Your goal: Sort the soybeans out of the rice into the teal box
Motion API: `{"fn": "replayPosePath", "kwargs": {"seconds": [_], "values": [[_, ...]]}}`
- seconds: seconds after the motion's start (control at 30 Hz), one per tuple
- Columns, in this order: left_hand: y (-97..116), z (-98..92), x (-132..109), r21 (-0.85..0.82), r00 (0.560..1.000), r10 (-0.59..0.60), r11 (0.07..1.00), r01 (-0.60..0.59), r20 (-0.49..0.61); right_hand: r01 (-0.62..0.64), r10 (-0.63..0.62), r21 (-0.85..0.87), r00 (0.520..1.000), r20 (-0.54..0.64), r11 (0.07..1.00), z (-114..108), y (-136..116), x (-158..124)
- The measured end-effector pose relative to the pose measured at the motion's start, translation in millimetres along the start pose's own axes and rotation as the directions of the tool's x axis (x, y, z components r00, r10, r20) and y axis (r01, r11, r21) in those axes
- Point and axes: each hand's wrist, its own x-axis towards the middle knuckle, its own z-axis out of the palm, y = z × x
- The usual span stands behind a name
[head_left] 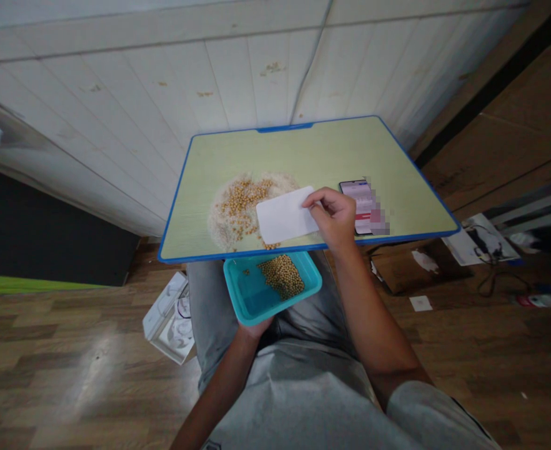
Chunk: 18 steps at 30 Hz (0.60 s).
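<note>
My right hand [335, 215] pinches the right end of a white card [282, 219], which is held low over the table. Left of the card lies a spread of pale rice grains [218, 222] with round tan soybeans [242, 195] on it. A few beans show at the card's lower edge, by the table's front rim. Below that rim, my left hand [255, 327] supports a turquoise plastic tray [238, 303] from underneath; most of its fingers are hidden by the tray. Soybeans [282, 276] are heaped in the tray's right part.
The small table [350, 144] has a pale green top and blue edging. A phone [362, 206] lies right of my right hand. An open white box [170, 319] stands on the wooden floor at left. Cardboard [407, 269] and cables [486, 250] are at right, a panelled wall behind.
</note>
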Motion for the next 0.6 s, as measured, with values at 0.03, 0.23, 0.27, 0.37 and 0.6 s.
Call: {"fn": "replayPosePath", "kwargs": {"seconds": [0.03,0.23,0.27,0.37,0.6], "values": [[-1.0,-1.6,2.8,0.003,0.999,0.019,1.000,-0.018,-0.039,-0.003,0.003,-0.009,1.000,0.001,1.000,0.0,0.1,0.0],[-1.2,1.4,9.5,-0.038,0.998,-0.047,0.998,0.045,-0.051,-0.007,0.007,0.003,1.000,0.004,1.000,-0.5,-0.8,-0.3],[-1.0,1.4,9.4,-0.046,0.997,-0.055,0.998,0.053,-0.047,-0.002,0.002,0.010,1.000,0.003,1.000,-0.6,-1.1,-0.4],[-0.9,1.0,8.8,-0.054,0.998,-0.045,0.998,0.042,-0.044,0.004,-0.004,0.007,1.000,-0.001,1.000,-0.9,-1.6,-0.2],[-0.6,3.7,9.2,-0.011,0.998,-0.029,1.000,0.028,-0.057,-0.005,0.005,0.004,1.000,-0.001,1.000,-1.1,-1.9,0.4]]}}
